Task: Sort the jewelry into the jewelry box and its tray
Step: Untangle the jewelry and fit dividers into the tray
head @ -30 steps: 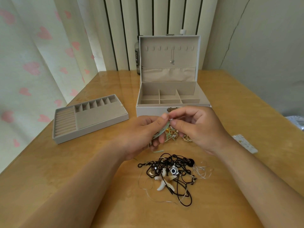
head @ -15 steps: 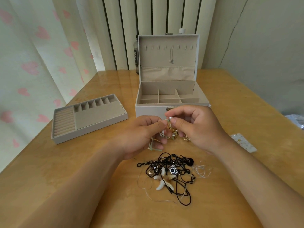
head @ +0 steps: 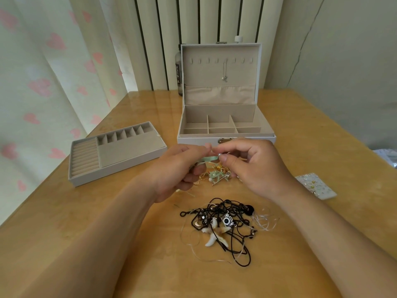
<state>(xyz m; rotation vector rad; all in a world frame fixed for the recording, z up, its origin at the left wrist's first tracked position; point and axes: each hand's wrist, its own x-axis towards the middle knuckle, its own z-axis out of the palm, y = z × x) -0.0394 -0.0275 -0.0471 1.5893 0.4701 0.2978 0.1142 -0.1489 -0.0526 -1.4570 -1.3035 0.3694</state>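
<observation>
Green ribbon piece (head: 205,160), pinched between the fingertips of left hand (head: 178,168) and right hand (head: 257,166) just above the gold pile (head: 217,176), is judged light, limp and snag-prone; grip advised at any stiff fitting, not the loose ribbon.

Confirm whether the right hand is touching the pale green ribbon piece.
Touching. The head view shows the right hand pinching one end of the green ribbon piece between thumb and forefinger; the left hand grips the other end.
</observation>
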